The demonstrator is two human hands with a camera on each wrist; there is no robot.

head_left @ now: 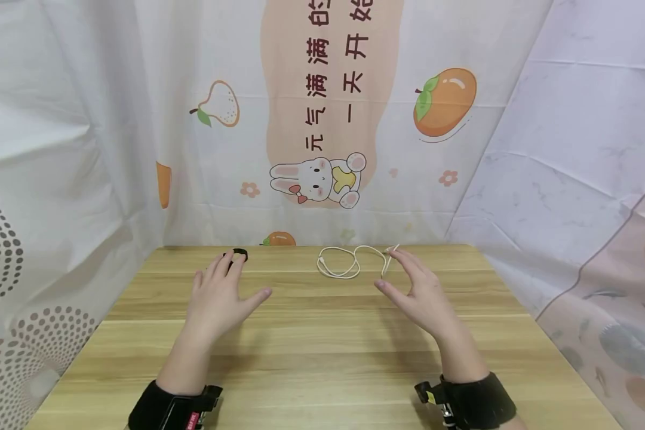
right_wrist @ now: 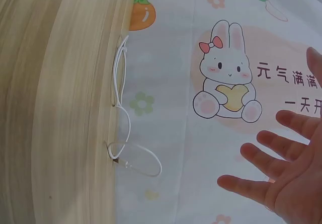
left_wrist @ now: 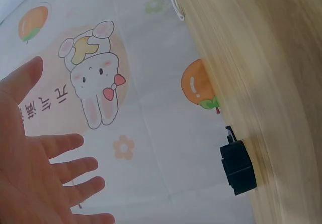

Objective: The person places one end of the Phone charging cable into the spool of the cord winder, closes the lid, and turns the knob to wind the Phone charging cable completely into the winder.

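A thin white cable (head_left: 330, 275) lies in loops near the back edge of the table; in the right wrist view the cable (right_wrist: 129, 126) shows two loops. A small black object (head_left: 240, 251), blocky with a thin tab in the left wrist view (left_wrist: 239, 167), sits at the back left; its kind is unclear. My left hand (head_left: 217, 298) is above the table with fingers spread and nothing held, partly covering the black object in the head view. Held up on the other side, my right hand (head_left: 424, 295) has fingers extended, its tips overlapping the cable's right end; no grip shows.
The wooden table (head_left: 312, 334) ends at a printed white curtain (head_left: 209, 179) hanging behind it. More fabric hangs along the left and right sides. A black band (head_left: 169, 409) circles the left wrist, and another black band (head_left: 478, 400) the right.
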